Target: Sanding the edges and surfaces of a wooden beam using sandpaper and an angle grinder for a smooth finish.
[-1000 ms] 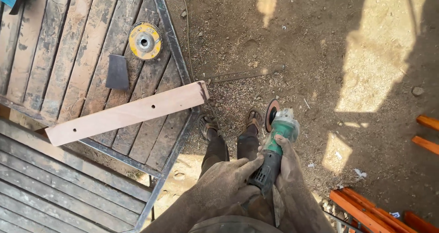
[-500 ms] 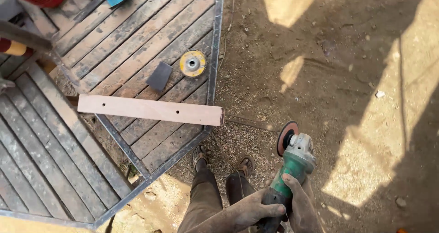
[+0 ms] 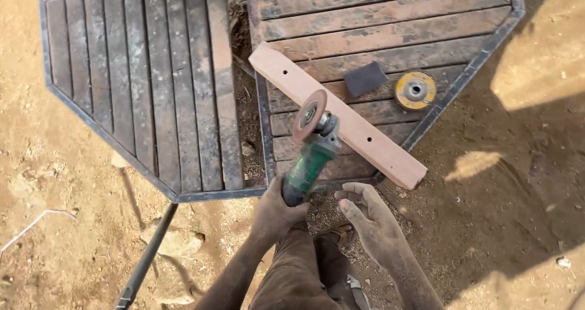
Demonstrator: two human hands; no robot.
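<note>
My left hand [image 3: 275,211] grips the rear handle of a green angle grinder [image 3: 311,161]. Its worn reddish disc [image 3: 309,115] hangs just over a pale wooden plank [image 3: 359,133] with small holes, which lies diagonally across a slatted wooden panel [image 3: 390,17]. My right hand [image 3: 373,223] is off the tool, fingers spread and holding nothing, just below the plank's near end. My legs and a foot show beneath both hands.
A dark sanding block [image 3: 365,78] and a yellow grinding disc [image 3: 415,90] lie on the right panel beyond the plank. A second metal-framed slatted panel [image 3: 152,84] sits to the left. A black rod [image 3: 146,261] runs over the dirt ground at lower left.
The view has swung toward the panels. The grinder has moved from over the dirt to above the plank. My right hand has come off the grinder and opened.
</note>
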